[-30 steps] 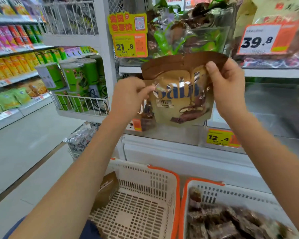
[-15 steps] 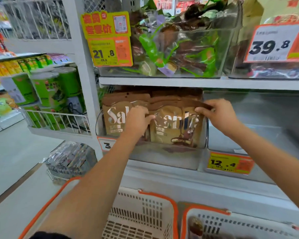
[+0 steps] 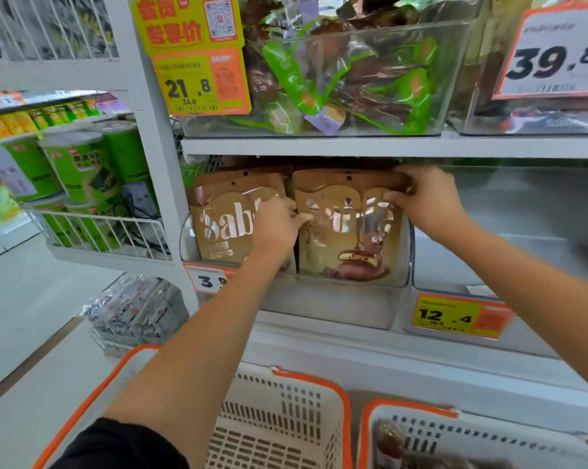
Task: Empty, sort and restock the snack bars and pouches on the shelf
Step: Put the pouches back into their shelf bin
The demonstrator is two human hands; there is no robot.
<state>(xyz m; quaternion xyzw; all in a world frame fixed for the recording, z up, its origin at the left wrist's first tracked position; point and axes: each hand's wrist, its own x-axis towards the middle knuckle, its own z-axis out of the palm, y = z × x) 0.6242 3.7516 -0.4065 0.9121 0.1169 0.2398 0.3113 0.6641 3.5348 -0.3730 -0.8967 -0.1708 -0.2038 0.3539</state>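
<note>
My left hand (image 3: 275, 228) covers the last letters on the left gold pouch (image 3: 228, 221) and the start of the lettering on the right gold pouch (image 3: 346, 231). The red price tag (image 3: 207, 281) shows only "3" before my forearm hides the rest. The right basket (image 3: 455, 434) is cut off by the lower edge, its dark contents too blurred for me to identify.

"21.8", "39.8", "12.4" on price tags (image 3: 460, 316); "Sabl" on pouch (image 3: 230, 221)
</note>
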